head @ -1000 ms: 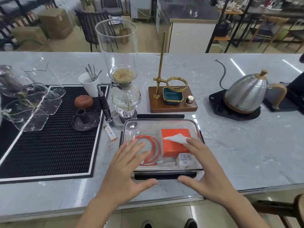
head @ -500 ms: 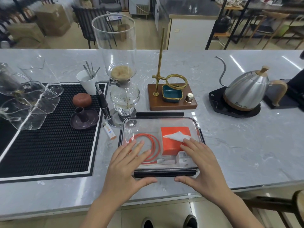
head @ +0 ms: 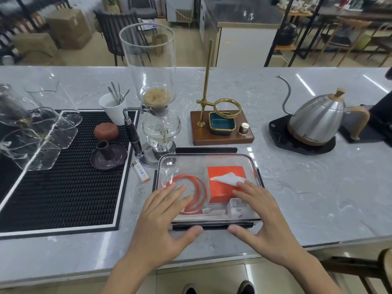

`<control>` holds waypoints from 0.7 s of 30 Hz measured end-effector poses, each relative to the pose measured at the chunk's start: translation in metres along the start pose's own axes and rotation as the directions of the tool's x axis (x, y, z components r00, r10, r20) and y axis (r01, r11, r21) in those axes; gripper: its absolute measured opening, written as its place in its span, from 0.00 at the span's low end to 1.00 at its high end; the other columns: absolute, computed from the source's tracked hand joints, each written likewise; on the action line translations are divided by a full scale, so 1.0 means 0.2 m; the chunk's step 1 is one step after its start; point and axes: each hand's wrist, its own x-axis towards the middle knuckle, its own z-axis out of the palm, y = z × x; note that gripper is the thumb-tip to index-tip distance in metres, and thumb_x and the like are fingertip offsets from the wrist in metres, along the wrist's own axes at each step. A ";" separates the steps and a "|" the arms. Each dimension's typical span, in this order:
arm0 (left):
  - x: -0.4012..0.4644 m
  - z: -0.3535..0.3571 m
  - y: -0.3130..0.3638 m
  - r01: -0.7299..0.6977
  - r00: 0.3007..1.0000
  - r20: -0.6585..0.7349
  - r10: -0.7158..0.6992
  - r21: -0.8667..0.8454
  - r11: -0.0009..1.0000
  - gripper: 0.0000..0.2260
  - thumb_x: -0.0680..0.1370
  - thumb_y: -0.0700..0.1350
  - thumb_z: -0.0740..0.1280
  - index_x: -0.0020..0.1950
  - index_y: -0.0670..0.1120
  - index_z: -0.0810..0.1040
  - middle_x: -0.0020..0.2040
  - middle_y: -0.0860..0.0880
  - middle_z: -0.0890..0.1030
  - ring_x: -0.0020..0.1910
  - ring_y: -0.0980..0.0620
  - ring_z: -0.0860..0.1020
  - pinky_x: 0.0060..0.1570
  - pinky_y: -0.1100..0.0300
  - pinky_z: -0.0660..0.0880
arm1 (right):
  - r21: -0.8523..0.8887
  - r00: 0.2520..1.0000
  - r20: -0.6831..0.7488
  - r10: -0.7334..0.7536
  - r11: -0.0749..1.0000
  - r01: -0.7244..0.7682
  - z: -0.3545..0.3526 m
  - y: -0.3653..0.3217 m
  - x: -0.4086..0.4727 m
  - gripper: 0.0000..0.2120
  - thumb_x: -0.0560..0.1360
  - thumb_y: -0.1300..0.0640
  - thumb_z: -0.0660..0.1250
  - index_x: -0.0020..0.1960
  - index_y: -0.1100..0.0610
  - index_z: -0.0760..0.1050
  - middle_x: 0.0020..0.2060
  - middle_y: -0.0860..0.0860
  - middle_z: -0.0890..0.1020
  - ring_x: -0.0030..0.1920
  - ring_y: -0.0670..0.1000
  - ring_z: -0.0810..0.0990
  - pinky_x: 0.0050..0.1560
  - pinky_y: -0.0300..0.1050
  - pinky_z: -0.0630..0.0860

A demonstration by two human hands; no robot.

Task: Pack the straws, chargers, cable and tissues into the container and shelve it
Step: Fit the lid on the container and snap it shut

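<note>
Both hands are down flat on the clear lid of the container (head: 206,161), which sits on the marble counter (head: 307,187) close to its near edge. The left hand (head: 163,221) has its fingers spread across the lid's left half, thumb tucked against the black latch (head: 212,227) on the near side. The right hand (head: 265,217) mirrors it on the right half, fingers splayed, thumb at the same latch. Neither hand is closed around anything; the palms simply lie on the lid.

Through the lid, 3 things show: the orange cable (head: 196,187) coiled in the container's left half, the orange tissue pack (head: 224,179) in its right half with a white sheet poking up, and a white charger (head: 236,207) at the near right corner, just beside the tissue pack. Pale thin lengths lie along the near wall, but I cannot tell whether they are the straws.

Just behind the container stands a glass siphon brewer (head: 158,115). Left of the container lies a small lighter (head: 141,172), and beyond that a black ribbed mat (head: 63,187). Well to the container's right and back sits a steel gooseneck kettle (head: 316,122).
</note>
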 end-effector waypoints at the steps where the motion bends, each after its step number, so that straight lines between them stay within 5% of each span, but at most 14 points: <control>1: 0.02 -0.01 0.00 0.001 1.000 -0.026 -0.002 -0.023 1.000 0.23 0.74 0.61 0.69 0.62 0.49 0.80 0.67 0.53 0.77 0.70 0.52 0.72 0.66 0.46 0.68 | 0.029 1.000 -0.012 0.013 1.000 -0.013 -0.01 -0.01 0.01 0.30 0.71 0.38 0.70 0.69 0.48 0.72 0.72 0.40 0.69 0.75 0.45 0.63 0.75 0.48 0.59; 9: 0.38 -0.02 -0.03 -0.055 0.996 -0.074 0.058 0.038 0.998 0.17 0.74 0.52 0.68 0.59 0.45 0.81 0.59 0.50 0.81 0.60 0.49 0.78 0.61 0.50 0.73 | -0.052 0.998 -0.046 -0.048 0.998 0.045 -0.03 0.02 0.35 0.24 0.75 0.46 0.67 0.68 0.54 0.72 0.67 0.48 0.75 0.69 0.47 0.70 0.70 0.47 0.67; 14: 0.57 0.01 -0.08 -0.071 0.987 -0.139 0.082 0.083 0.994 0.15 0.73 0.49 0.71 0.58 0.46 0.81 0.56 0.51 0.82 0.58 0.50 0.79 0.59 0.50 0.73 | -0.149 0.969 -0.222 -0.110 0.986 0.078 0.01 0.05 0.60 0.20 0.74 0.55 0.70 0.64 0.58 0.75 0.60 0.52 0.80 0.63 0.51 0.75 0.66 0.45 0.69; 21: 0.58 0.09 -0.08 -0.022 0.964 -0.261 0.051 0.113 0.993 0.14 0.71 0.47 0.73 0.56 0.45 0.82 0.52 0.50 0.83 0.53 0.49 0.80 0.57 0.51 0.74 | -0.219 0.939 -0.305 -0.160 0.971 0.094 0.07 0.08 0.62 0.17 0.72 0.56 0.72 0.58 0.58 0.76 0.44 0.51 0.80 0.46 0.52 0.78 0.50 0.46 0.72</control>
